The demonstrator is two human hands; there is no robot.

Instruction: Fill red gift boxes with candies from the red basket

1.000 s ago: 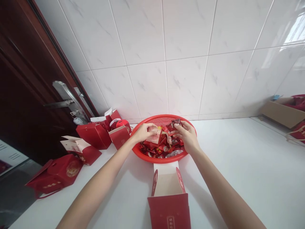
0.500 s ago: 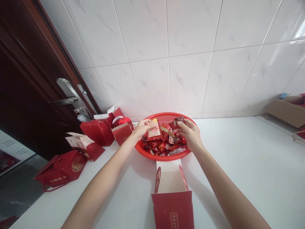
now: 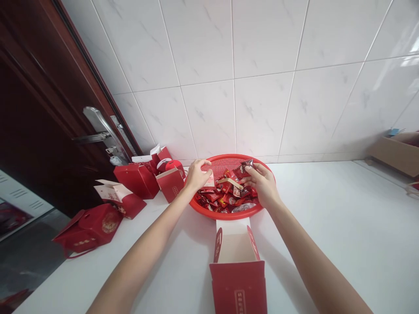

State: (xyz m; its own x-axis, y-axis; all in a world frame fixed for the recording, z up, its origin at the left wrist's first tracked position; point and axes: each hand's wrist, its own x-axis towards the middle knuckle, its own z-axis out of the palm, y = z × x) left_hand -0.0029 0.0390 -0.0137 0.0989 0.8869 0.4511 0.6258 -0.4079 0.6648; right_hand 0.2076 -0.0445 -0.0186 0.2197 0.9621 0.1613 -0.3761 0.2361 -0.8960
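Note:
A red plastic basket [image 3: 209, 214] stands against the wall, heaped with red-wrapped sweets [image 3: 225, 198]. My left hand [image 3: 197, 175] is over its left side, thumb and forefinger apart. Just beneath those fingers is a red and cream packet [image 3: 209, 182], partly covered by the hand. At the basket's right side my right hand [image 3: 263, 181] pinches a dark red shiny wrapped sweet [image 3: 245, 166]. A flat gold-coloured strip [image 3: 231, 181] lies on the pile between the hands. In front of the basket is an open red carton [image 3: 238, 279], its flaps up.
Several red gift boxes [image 3: 137, 178] stand along the left side of the white table [image 3: 327, 226]. Beyond them is a dark door with a metal handle [image 3: 98, 135]. A brown cardboard box [image 3: 394, 152] sits at the far right. White tiled wall rises behind.
My left hand has moved over the red and cream packet, which now sits lower and is mostly covered; its fingers have parted. My right hand stays on the dark red sweet. The view shifted slightly.

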